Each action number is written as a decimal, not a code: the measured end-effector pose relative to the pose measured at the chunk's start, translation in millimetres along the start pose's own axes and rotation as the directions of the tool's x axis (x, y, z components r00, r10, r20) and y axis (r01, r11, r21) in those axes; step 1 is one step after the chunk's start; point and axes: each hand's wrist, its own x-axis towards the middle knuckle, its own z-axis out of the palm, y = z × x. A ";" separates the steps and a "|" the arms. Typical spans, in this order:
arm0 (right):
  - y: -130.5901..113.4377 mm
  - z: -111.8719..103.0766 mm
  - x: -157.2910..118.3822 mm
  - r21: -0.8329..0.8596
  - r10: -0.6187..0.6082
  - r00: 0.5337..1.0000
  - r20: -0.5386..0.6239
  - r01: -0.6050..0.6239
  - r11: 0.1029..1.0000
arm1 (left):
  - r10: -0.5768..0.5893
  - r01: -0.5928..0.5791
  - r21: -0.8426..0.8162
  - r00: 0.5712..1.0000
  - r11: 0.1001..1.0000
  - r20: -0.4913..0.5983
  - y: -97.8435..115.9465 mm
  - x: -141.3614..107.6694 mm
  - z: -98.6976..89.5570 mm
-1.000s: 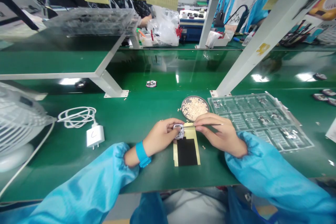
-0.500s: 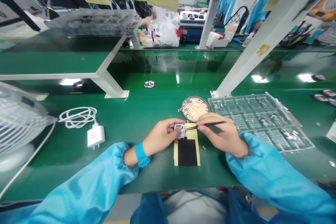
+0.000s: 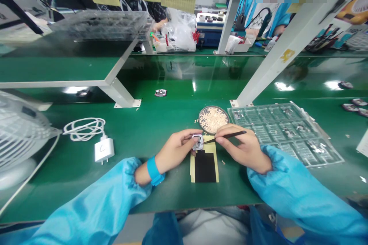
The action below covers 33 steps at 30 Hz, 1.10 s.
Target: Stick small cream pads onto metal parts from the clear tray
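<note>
Between its thumb and fingers, my left hand [image 3: 177, 148] grips a small square watch case [image 3: 197, 142] with a pale rim and metallic parts inside. My right hand [image 3: 240, 147] pinches dark tweezers [image 3: 230, 135], whose tips point left at the case's right edge; whether they touch it I cannot tell. Below the case lies a black pad [image 3: 205, 168] edged with yellow tape [image 3: 212, 146]. Just beyond my hands stands a round dish [image 3: 214, 119] of tiny beige and dark pieces.
A clear compartment tray [image 3: 283, 132] with small metal parts is on the right. To the left are a white charger [image 3: 104, 149] with coiled cable and a fan [image 3: 23, 134]. Another watch case [image 3: 160, 92] sits farther back. White posts [image 3: 267, 42] rise from the bench; people are beyond.
The watch case in my left hand has turned slightly, and my left thumb has drawn back, showing more of its inside. The tweezers remain in my right hand beside it.
</note>
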 end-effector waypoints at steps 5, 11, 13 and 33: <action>1.3 -1.1 0.0 0.005 0.014 1.000 -0.025 -0.014 1.000 | -0.006 0.005 -0.020 0.999 1.000 -0.046 4.1 -0.2 -0.5; 1.2 1.0 -0.8 0.003 0.023 0.999 -0.030 -0.023 1.000 | -0.025 0.023 -0.025 0.997 0.999 -0.074 10.9 -3.2 -0.5; 2.1 2.0 -0.6 0.018 0.039 0.999 -0.029 -0.038 0.999 | -0.016 0.014 -0.030 0.997 0.999 -0.080 11.1 -3.6 -1.1; -4.5 -76.7 -16.9 0.345 0.514 0.856 0.055 -0.500 0.795 | -0.038 0.040 0.106 0.999 0.994 -0.020 9.8 0.7 -7.7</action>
